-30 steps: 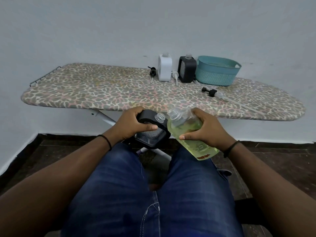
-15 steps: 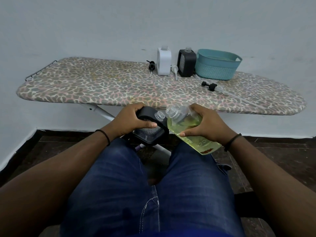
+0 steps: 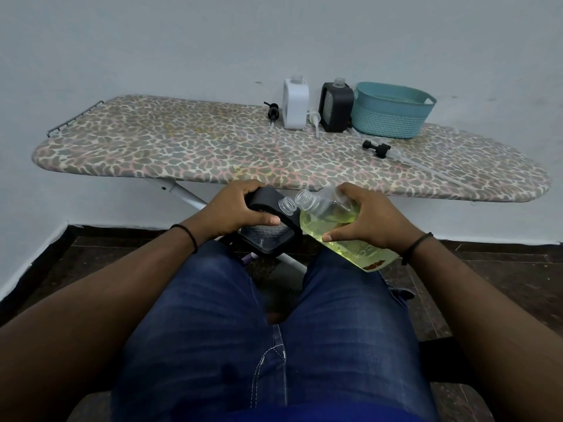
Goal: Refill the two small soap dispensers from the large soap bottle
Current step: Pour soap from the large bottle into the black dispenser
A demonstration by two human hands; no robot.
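Note:
My left hand grips a black soap dispenser above my knees, its clear open neck pointing right. My right hand holds the large clear bottle of yellow soap, tilted left, with its open threaded mouth right beside the dispenser's neck. On the ironing board at the back stand a white dispenser and a second black dispenser, both without pumps. A black pump and a white pump lie beside them. A long black pump with tube lies further right.
A teal plastic basket stands at the back right of the board, against the white wall. The board's white legs run down behind my hands. I sit with my legs in blue jeans over a dark tiled floor.
Both hands have lifted the dispenser and bottle slightly toward the board's edge. The bottle's mouth has come closer to the dispenser's neck, and the view has tilted.

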